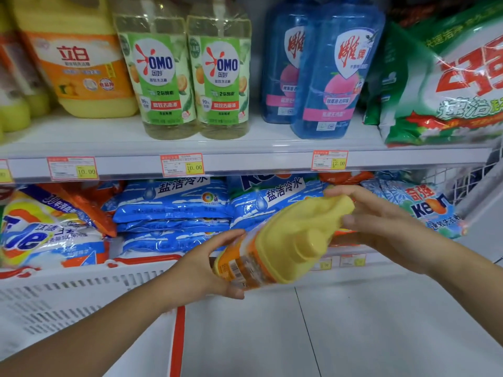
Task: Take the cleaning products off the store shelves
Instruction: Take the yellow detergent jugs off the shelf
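A yellow detergent jug [283,243] with an orange label lies tilted in the air in front of the lower shelf, cap toward me. My left hand [209,265] grips its labelled base from the left. My right hand [381,216] holds its handle end from the right, fingers curled over the top. On the upper shelf [245,159] stand a matching yellow jug [81,63], two green-labelled OMO bottles [190,77] and two blue bottles [321,74].
A green and white powder bag [446,85] lies at the upper right. The lower shelf holds blue powder bags [174,210], a Tide bag [40,232] and a Keon bag [427,210]. A white slotted basket with red trim [81,295] stands at lower left, above pale floor tiles.
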`<control>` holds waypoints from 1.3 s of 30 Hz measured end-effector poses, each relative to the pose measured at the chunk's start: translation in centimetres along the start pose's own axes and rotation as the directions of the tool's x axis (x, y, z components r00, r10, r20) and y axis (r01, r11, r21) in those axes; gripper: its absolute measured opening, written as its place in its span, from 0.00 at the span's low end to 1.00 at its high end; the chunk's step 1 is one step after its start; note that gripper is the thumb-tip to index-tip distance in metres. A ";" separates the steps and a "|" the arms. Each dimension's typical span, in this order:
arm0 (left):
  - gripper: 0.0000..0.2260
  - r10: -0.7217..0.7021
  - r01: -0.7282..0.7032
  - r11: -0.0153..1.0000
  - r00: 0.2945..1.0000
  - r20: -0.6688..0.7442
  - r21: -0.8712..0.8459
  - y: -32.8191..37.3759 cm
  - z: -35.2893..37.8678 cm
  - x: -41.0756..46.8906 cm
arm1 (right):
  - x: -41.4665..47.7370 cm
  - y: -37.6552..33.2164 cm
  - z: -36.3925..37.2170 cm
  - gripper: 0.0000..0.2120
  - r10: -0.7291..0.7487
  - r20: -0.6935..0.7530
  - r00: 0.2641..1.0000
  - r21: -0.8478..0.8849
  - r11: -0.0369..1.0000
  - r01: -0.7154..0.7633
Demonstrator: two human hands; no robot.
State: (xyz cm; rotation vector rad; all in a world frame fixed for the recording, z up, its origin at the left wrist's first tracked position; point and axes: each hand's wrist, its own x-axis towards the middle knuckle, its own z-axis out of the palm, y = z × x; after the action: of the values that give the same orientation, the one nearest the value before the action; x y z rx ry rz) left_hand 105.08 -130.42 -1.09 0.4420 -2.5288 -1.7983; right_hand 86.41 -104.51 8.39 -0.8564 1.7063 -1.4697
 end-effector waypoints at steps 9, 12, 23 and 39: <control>0.35 -0.101 0.240 0.871 0.941 0.322 -0.428 -0.1 -1.2 -0.7 | 0.4 -3.0 1.0 0.23 -0.066 -0.165 0.984 -0.247 0.969 0.024; 0.33 -0.089 0.189 0.924 0.951 0.295 -0.333 1.6 -0.9 -0.6 | 0.6 -3.5 2.2 0.21 -0.073 -0.254 0.964 -0.310 0.951 -0.009; 0.29 -0.054 0.056 0.997 0.998 0.031 -0.059 0.8 -0.2 0.6 | 1.4 0.3 5.5 0.20 0.148 -0.277 0.949 -0.258 0.940 -0.222; 0.37 0.214 -0.180 0.539 0.974 0.073 0.823 -10.3 -2.6 -3.0 | 4.0 15.9 9.2 0.08 0.346 -0.284 0.894 -0.339 0.836 -0.431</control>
State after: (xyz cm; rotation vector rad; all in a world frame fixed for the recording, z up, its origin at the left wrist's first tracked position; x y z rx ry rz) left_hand 110.71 -135.23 -9.23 0.1407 -3.0813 -0.3843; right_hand 91.63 -110.55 -8.63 -0.5059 2.2334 -0.9768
